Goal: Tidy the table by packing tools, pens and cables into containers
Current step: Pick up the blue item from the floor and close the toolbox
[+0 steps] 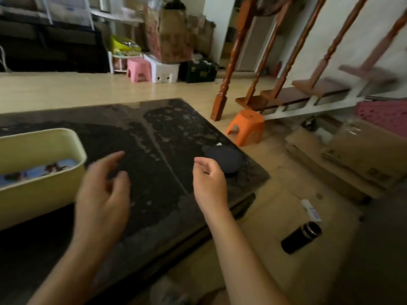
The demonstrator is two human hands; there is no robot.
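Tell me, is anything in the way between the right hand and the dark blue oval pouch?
Nothing visible. The right hand hangs close beside the dark blue oval pouch on the dark stone table.

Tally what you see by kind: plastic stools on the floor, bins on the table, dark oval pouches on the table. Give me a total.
plastic stools: 2 (pink stool, orange stool)
yellow bin: 1
dark oval pouch: 1
Total: 4
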